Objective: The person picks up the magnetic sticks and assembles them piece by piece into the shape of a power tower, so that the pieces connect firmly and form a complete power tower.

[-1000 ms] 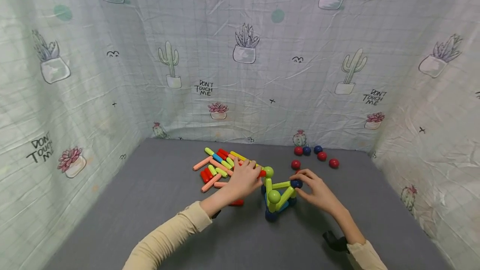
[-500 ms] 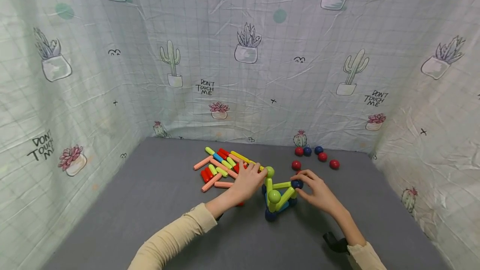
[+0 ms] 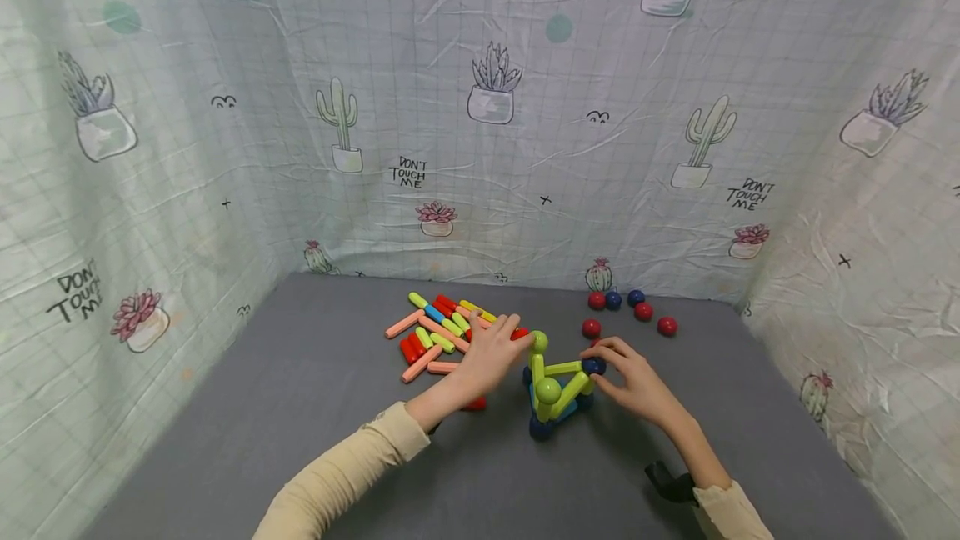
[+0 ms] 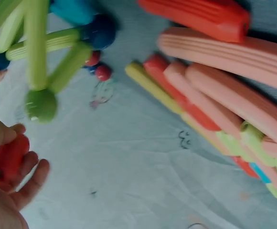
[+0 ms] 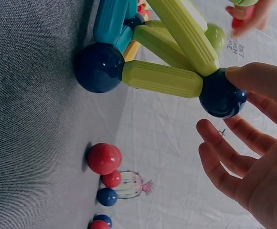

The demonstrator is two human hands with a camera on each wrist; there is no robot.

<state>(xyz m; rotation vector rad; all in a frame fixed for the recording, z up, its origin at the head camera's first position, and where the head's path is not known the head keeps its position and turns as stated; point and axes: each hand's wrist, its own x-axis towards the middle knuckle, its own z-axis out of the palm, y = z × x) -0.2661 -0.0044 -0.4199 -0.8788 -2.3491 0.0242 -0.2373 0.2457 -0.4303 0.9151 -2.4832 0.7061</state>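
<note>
A frame of magnetic rods and balls stands between the hands, with blue rods (image 5: 111, 21) and navy balls (image 5: 99, 67) at its base. Green rods (image 5: 162, 78) rise from there to two green balls (image 3: 549, 391) and one navy ball (image 5: 223, 93). My right hand (image 3: 636, 382) pinches that upper navy ball between thumb and fingers. Between the thumb and fingers of my left hand (image 3: 491, 361) is a short red rod (image 4: 12, 157). This rod is beside the farther green ball (image 4: 41, 105), and a small gap separates them in the left wrist view.
Left of the frame lies a pile of loose salmon rods (image 3: 405, 324), with red, green, blue and yellow ones among them. Several loose red balls (image 3: 667, 326) and navy balls (image 3: 636, 297) are at the back right. A printed curtain (image 3: 480, 165) encloses the grey table (image 3: 315, 407).
My left hand moved right toward the farther green ball, then drew back slightly left, the red rod still in its fingers. The right hand and the frame have stayed about in place.
</note>
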